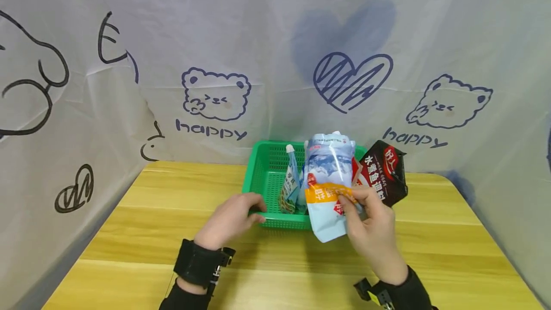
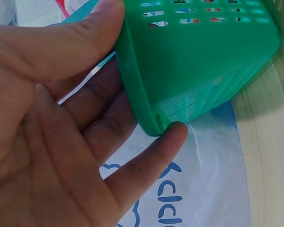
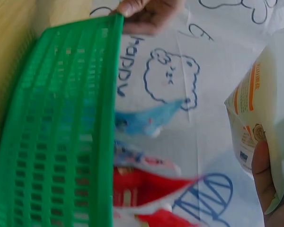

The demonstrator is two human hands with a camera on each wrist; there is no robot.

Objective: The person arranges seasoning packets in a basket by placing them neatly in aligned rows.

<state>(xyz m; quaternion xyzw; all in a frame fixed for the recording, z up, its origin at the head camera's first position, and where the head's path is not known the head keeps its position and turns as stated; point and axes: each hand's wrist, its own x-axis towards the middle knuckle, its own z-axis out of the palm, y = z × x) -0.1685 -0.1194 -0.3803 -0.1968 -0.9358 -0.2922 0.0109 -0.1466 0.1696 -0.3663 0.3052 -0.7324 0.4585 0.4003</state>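
Note:
A green plastic basket [image 1: 281, 222] stands at the back of the table. My left hand [image 1: 234, 218] grips its front left corner; in the left wrist view the thumb lies against one side of the rim [image 2: 135, 90], with fingers on the other. My right hand [image 1: 373, 233] pinches a pale blue pouch [image 1: 330, 164] with an orange band, held upright above the basket's front edge. The right wrist view shows the pouch [image 3: 251, 104] from behind, apart from the basket [image 3: 61, 118]. A blue spouted pouch [image 1: 291, 181] with a white cap stands inside.
A black packet [image 1: 385, 171] with a red logo leans out at the basket's right end. Red packaging [image 3: 142, 187] also sticks up from the basket. Behind the wooden table [image 1: 142, 233] hangs a white sheet [image 1: 275, 61] with drawn bears and hearts.

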